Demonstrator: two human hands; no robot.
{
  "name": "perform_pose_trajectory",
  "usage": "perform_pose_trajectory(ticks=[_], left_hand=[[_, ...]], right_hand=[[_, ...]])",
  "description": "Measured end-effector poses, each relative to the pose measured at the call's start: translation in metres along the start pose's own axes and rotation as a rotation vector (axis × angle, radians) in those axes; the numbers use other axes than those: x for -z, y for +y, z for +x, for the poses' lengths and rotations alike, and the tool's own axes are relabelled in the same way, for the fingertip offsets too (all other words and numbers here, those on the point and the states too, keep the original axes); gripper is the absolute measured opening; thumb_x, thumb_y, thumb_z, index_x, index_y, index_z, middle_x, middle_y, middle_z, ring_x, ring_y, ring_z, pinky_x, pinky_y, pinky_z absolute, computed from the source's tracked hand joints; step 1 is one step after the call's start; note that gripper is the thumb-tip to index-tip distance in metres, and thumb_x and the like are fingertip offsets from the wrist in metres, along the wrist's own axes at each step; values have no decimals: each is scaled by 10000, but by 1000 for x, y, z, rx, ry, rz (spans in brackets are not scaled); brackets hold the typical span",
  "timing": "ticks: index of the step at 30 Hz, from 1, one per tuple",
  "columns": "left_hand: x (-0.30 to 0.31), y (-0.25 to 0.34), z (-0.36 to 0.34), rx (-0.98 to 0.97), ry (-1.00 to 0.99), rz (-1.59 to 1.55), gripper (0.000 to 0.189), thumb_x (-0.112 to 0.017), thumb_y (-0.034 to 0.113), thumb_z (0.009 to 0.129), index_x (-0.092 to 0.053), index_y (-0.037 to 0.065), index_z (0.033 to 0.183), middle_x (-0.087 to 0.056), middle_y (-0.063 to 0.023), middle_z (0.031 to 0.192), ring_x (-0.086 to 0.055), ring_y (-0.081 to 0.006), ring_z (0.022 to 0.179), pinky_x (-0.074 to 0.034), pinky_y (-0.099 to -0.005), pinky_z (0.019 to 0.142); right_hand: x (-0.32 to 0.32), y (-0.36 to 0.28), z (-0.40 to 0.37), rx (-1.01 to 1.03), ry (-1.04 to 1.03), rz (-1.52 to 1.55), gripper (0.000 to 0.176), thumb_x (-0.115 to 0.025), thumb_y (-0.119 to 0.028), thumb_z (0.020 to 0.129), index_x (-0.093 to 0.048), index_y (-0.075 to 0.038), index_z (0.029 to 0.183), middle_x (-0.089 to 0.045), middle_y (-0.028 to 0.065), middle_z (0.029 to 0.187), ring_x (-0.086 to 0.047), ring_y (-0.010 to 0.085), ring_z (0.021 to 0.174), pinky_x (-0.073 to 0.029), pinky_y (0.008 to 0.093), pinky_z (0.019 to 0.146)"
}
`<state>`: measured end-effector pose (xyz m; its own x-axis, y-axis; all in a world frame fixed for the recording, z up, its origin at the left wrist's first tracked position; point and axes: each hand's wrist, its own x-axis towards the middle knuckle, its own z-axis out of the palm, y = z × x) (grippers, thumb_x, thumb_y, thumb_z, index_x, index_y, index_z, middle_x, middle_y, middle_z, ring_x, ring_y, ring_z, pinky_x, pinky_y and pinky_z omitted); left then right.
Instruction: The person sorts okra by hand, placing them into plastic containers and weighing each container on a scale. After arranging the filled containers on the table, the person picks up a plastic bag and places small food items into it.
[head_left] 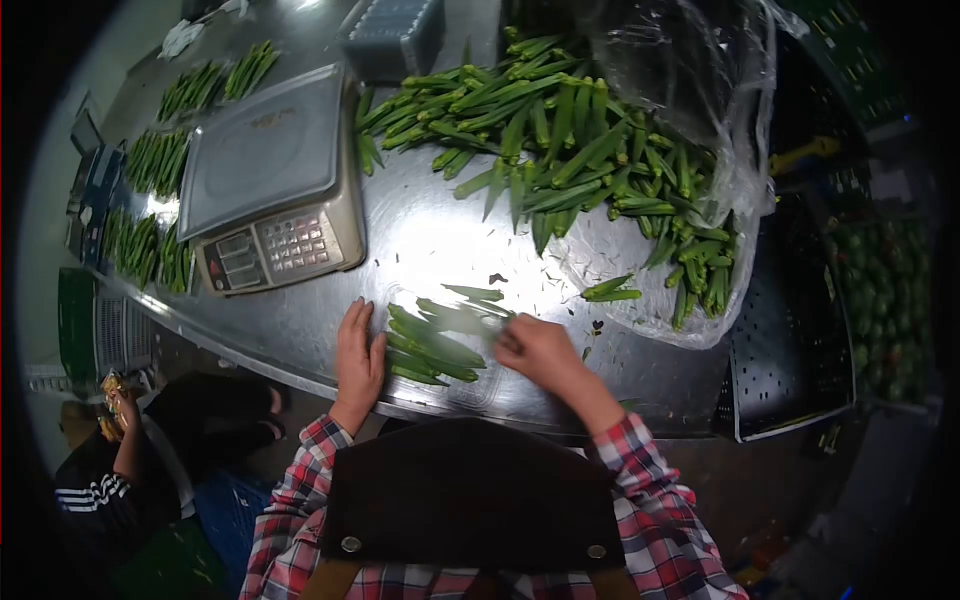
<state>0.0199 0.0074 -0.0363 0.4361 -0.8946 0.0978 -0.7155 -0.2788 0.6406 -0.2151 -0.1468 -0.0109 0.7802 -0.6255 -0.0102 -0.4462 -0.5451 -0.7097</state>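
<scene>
A small group of green okra point(430, 345) lies on the metal table between my hands, with a whitish blur over its right part. My left hand point(357, 362) rests flat along the left ends of these pods, fingers stretched out and holding nothing. At the right ends, my right hand point(540, 352) has its fingers curled closed by the pod tips. What they pinch, if anything, is blurred and hidden. Farther back, a big heap of loose okra point(590, 160) spills from a clear plastic bag point(745, 230). A few stray pods point(610, 290) lie near the bag's edge.
A weighing scale point(265, 150) stands back left, with rows of sorted okra point(155, 160) beyond it. Clear plastic trays point(393, 35) are stacked at the back. A black crate point(790, 340) is at the right. Below left, a seated person point(120, 470) holds food. Scraps dot the metal table point(420, 230).
</scene>
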Motion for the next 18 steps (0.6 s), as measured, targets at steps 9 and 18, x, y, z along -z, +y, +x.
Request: perform_pose_trajectory(ticks=[9, 18], left_hand=[[-2, 5, -7, 6, -44, -81, 426, -412, 97, 891, -319, -35, 1286, -336, -205, 1319, -320, -335, 1225, -231, -386, 1029], [4, 66, 15, -228, -155, -140, 327, -466, 34, 854, -452, -22, 1176, -485, -181, 1155, -463, -310, 1089, -345, -369, 938]], right_hand=[[90, 111, -37, -765, 709, 72, 292, -606, -278, 800, -581, 9, 851, -613, 171, 780, -580, 245, 644, -455, 316, 603], [167, 175, -30, -958, 539, -505, 404, -686, -366, 641, -605, 9, 769, -632, 164, 744, -619, 311, 697, -477, 390, 630]])
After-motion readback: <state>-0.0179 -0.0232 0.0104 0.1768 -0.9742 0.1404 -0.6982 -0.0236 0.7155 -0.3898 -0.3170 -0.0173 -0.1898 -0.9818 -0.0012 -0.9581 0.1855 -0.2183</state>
